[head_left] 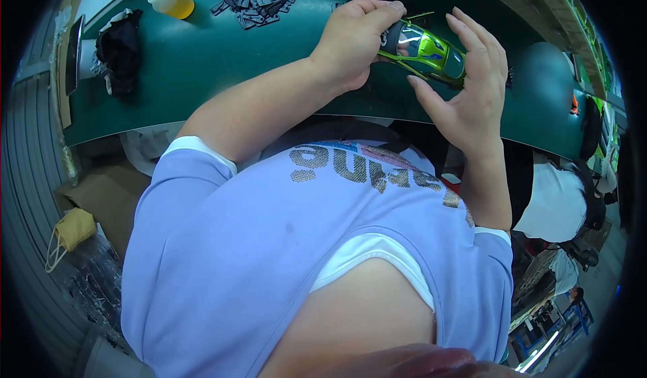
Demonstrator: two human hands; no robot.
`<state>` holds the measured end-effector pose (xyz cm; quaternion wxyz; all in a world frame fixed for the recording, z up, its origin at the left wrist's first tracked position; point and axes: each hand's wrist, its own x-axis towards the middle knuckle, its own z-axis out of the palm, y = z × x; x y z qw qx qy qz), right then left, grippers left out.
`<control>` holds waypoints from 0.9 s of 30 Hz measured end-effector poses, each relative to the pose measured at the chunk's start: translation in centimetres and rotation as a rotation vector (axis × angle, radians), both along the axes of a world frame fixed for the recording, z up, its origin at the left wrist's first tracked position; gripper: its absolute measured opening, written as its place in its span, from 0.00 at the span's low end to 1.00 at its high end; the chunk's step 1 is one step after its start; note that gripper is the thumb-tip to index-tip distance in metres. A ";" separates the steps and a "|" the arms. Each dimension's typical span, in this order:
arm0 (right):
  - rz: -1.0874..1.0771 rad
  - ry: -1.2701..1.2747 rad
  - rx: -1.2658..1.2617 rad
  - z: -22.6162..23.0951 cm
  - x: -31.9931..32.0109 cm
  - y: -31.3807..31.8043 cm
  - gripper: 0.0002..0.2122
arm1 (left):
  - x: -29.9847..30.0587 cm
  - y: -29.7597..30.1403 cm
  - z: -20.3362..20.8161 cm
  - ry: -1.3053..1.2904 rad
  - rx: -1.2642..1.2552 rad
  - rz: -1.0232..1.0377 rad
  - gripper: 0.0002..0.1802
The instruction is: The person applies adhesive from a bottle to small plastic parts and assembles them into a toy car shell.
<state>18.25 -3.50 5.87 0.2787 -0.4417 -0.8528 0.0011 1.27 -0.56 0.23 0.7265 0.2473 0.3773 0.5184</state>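
Green toy car [426, 53], both hands gripping

Shiny green toy car [426, 53], tilted, held above green table.
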 end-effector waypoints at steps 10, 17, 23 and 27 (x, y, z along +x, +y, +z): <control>-0.001 0.032 0.140 0.3 -1.4 -2.3 0.07 | -0.4 -0.2 0.7 -0.097 -0.008 -0.010 0.12; 0.045 0.036 0.044 0.2 -1.5 -2.6 0.06 | -0.3 -0.1 0.8 -0.109 0.010 0.011 0.12; 0.020 0.001 0.044 0.6 -1.2 -2.4 0.14 | -0.3 0.0 0.7 -0.104 0.016 -0.029 0.13; -0.054 -0.053 -0.144 1.0 -1.5 -1.5 0.38 | -0.7 -0.5 0.2 0.035 0.035 -0.115 0.15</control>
